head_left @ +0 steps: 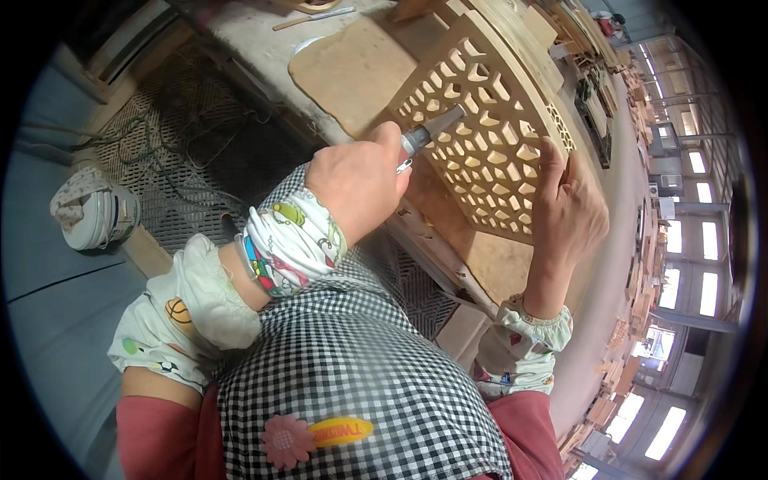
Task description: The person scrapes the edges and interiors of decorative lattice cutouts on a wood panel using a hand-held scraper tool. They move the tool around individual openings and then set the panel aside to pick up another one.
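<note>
Left hand wraps its fingers round the tool, blade over the pierced panel tilted up on the surface; right hand clasps the panel's edge. Contact's hard to tell. Looks like tidying openings; next calls for steadiness.

I see open room over the mat, left of the panel; panel walls off straight ahead, tool juts across its face, right hand blocks its right edge, boards crowd behind
</note>
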